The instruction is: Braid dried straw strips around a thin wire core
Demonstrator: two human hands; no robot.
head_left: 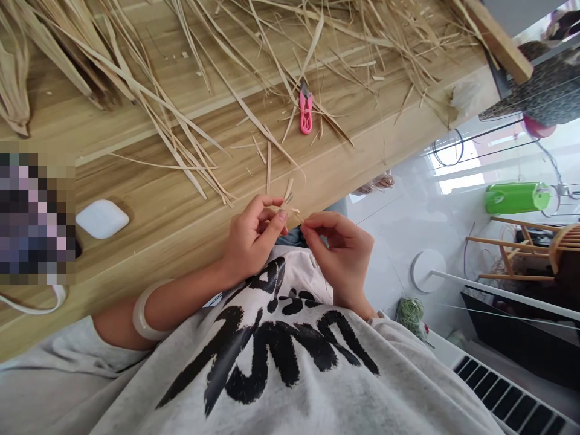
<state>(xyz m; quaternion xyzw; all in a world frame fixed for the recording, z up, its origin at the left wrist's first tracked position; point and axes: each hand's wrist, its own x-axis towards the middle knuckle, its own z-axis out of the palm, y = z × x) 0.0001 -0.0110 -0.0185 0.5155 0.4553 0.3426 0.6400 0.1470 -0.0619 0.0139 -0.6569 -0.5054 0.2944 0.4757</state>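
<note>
My left hand (pixel 256 232), with a pale bangle further up the arm, pinches a small piece of dried straw strip (pixel 289 204) just in front of my chest. Close on its right, my right hand (pixel 339 248) has thumb and forefinger pressed together on a thin end of the strip. A short gap separates the two hands, and both are past the table's front edge. Pink thread snips (pixel 306 112) lie on the wooden table (pixel 181 208) beyond my hands, among loose straw strips (pixel 247 112).
Dried leaves (pixel 67 54) and many strips cover the table's far side. A white rounded case (pixel 102 219) lies at left beside a blurred-out object. Right of the table are a green container (pixel 516 198), a white stand (pixel 428 270) and green twine (pixel 410 311).
</note>
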